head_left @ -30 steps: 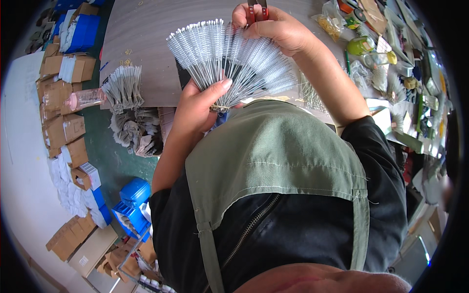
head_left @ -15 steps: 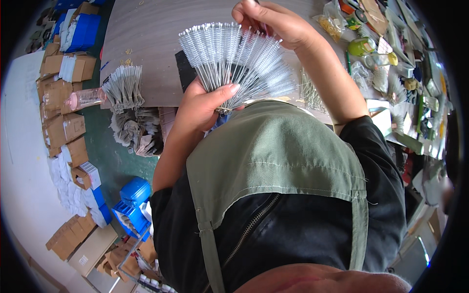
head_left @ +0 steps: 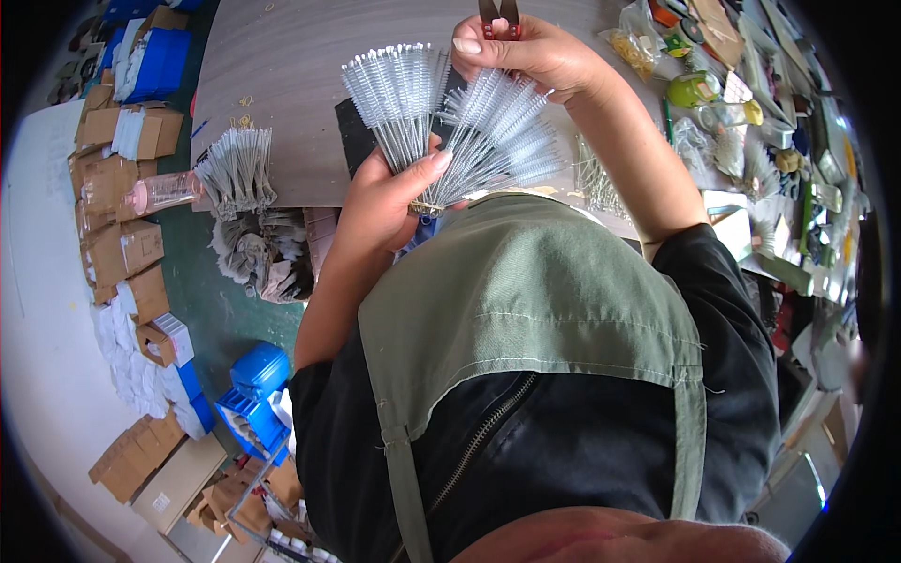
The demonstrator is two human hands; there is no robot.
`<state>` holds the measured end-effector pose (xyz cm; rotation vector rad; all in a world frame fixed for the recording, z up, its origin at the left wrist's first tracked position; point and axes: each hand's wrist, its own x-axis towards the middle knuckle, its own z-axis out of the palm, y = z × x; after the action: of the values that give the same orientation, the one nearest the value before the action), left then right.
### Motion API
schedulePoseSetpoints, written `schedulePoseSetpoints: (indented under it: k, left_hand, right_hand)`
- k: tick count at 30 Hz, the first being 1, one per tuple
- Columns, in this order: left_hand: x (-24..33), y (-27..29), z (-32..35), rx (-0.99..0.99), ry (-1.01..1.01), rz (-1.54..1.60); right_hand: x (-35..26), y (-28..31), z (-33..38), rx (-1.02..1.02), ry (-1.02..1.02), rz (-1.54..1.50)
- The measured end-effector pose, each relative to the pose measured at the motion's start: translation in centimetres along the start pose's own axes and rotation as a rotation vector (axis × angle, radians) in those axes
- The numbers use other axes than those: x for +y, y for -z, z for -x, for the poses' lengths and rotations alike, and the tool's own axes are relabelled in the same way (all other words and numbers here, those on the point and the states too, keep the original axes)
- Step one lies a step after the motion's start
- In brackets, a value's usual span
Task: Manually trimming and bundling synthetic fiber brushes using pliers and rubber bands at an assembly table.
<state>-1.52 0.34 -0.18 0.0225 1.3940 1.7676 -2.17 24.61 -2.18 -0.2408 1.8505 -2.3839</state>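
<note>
Over the near edge of the desk (head_left: 291,56), in front of the apron (head_left: 526,281): wire brushes (head_left: 399,89), fanned out and gripped low by the stems in the left hand (head_left: 383,195). Nearer the bristle tips, beside the gap in the fan: the right hand (head_left: 542,61), curled around red-handled snips (head_left: 510,13), with thumb and finger close together; cannot tell whether pinching a brush. Pointing away from the body, with long axes spreading from slightly leftward to nearly sideways right, converging at the left hand.
</note>
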Motion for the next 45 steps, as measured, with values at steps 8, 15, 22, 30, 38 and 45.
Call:
schedulePoseSetpoints:
  k: [8, 15, 22, 30, 38, 45]
  left_hand:
    - [0.0, -0.3, 0.2, 0.03, -0.011, -0.071]
    - [-0.3, -0.1, 0.4, 0.052, -0.033, -0.069]
    - [-0.4, 0.1, 0.3, 0.064, -0.08, -0.09]
    - [-0.3, 0.0, 0.4, 0.08, -0.1, -0.13]
    - [-0.2, -0.1, 0.4, 0.089, -0.101, -0.063]
    - [-1.1, 0.5, 0.4, 0.189, -0.196, -0.076]
  right_hand:
    - [0.7, -0.6, 0.2, 0.113, -0.061, 0.055]
    - [0.7, -0.5, 0.4, 0.147, -0.153, 0.043]
    - [1.0, -0.8, 0.5, 0.093, -0.049, 0.045]
    - [0.8, -0.5, 0.6, -0.09, 0.051, -0.105]
    - [1.2, -0.8, 0.6, -0.004, 0.011, -0.088]
    - [0.9, -2.7, 1.3, 0.215, -0.134, -0.235]
